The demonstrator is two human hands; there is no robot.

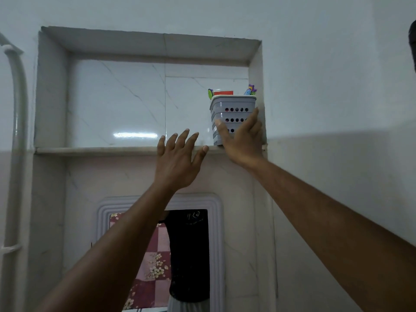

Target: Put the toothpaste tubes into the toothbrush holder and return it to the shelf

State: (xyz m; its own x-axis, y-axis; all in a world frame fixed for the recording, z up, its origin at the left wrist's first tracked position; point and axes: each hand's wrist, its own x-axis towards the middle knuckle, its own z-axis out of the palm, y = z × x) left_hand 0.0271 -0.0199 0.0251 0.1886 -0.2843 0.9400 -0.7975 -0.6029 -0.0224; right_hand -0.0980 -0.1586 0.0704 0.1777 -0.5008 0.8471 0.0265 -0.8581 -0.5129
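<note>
A grey perforated toothbrush holder (231, 109) stands at the right end of the marble shelf (94, 150), close to the niche's right wall. A red and white toothpaste tube (223, 93) and colourful toothbrush heads (251, 90) stick out of its top. My right hand (242, 140) lies against the holder's lower front, thumb on the left part and fingers up along its right edge. My left hand (177, 161) hovers at the shelf's front edge, left of the holder, fingers spread and holding nothing.
The shelf is the floor of a recessed wall niche (51, 91) lined with glossy marble tiles. A white pipe (19, 109) runs down the left wall. Below the shelf hangs a white-framed mirror (216, 244) that reflects a person in a dark shirt.
</note>
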